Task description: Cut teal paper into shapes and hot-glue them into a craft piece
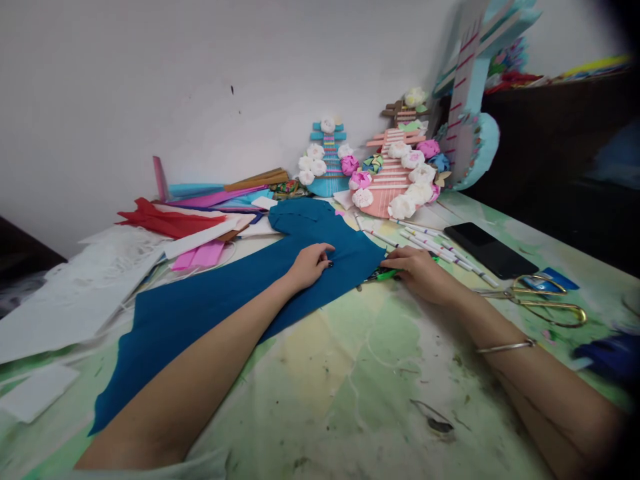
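A dark blue sheet [210, 293], crepe paper or cloth, lies spread diagonally on the table. My left hand [311, 265] rests on top of it, fingers partly stretched and holding nothing. At the sheet's right corner my right hand [423, 270] is closed, thumb and forefinger pinched at the edge. A green-handled tool [385, 274] lies under these fingers and partly beneath the sheet; its kind is hidden. Just beyond my right hand are several white marker pens [440, 245]. Gold-handled scissors [545, 303] lie to the right of my wrist.
A black phone [490, 250] lies at the right. Flower-decorated instrument models, one blue [329, 167] and one pink [390, 183], lean at the wall. Coloured paper [170, 220] is piled at the back left, beside white sheets [85, 293].
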`<act>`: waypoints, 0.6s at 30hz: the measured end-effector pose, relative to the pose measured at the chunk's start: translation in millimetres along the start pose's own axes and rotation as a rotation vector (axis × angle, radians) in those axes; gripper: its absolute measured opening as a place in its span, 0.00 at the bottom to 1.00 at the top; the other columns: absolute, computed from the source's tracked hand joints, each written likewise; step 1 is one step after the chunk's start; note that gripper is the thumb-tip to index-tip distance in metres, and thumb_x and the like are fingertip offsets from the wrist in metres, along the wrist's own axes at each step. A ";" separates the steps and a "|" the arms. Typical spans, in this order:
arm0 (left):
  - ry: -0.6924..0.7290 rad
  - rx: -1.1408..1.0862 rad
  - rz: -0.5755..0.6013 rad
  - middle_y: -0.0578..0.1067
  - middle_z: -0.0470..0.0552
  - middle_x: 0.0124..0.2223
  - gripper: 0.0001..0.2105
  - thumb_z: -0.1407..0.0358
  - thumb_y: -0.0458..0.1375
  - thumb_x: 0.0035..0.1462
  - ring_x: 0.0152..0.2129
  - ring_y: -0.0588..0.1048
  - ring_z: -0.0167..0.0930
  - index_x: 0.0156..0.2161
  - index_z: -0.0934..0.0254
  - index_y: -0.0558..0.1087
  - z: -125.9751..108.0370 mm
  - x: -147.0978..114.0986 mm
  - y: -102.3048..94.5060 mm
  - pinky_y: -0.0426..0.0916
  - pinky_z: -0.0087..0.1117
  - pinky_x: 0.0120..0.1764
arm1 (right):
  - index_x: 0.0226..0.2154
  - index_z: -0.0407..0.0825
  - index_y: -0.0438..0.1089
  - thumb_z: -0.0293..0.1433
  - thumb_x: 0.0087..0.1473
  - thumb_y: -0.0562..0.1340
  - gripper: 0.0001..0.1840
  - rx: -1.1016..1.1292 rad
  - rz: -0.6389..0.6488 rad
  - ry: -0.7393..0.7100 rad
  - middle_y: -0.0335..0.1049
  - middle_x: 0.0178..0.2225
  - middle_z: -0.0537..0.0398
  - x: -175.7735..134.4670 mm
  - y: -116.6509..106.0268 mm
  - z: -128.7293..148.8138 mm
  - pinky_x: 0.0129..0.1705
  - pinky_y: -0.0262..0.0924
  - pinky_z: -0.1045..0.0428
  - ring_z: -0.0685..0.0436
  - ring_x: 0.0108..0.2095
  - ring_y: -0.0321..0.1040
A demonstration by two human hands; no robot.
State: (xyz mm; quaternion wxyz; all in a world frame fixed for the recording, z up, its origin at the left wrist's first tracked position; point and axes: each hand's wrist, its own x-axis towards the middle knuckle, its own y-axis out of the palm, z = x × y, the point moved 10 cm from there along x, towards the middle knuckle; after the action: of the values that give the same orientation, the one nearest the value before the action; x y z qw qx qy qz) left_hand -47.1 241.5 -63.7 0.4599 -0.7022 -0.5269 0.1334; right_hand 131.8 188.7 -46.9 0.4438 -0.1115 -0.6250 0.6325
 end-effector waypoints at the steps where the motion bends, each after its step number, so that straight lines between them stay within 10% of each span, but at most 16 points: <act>1: 0.006 0.011 0.001 0.71 0.46 0.30 0.14 0.74 0.57 0.51 0.28 0.69 0.29 0.45 0.65 0.71 -1.1 -0.3 0.3 0.63 0.30 0.35 | 0.42 0.49 0.76 0.17 0.49 0.54 0.23 0.004 0.001 -0.003 0.74 0.42 0.45 0.2 0.1 0.2 0.43 0.61 0.46 0.38 0.42 0.69; 18: 0.046 0.052 0.009 0.71 0.47 0.31 0.13 0.73 0.56 0.53 0.29 0.70 0.29 0.44 0.63 0.72 -1.7 -1.6 0.8 0.65 0.31 0.36 | 0.40 0.49 0.77 0.15 0.40 0.55 0.27 0.007 0.055 -0.011 0.75 0.39 0.48 -3.9 -13.1 -3.7 0.41 0.65 0.48 0.40 0.39 0.71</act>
State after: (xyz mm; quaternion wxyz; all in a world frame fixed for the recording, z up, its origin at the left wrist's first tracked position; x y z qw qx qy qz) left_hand -46.1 239.2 -63.8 0.4893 -0.6955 -0.5092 0.1328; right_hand 142.2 186.2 -37.6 0.4234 -0.1236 -0.6218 0.6471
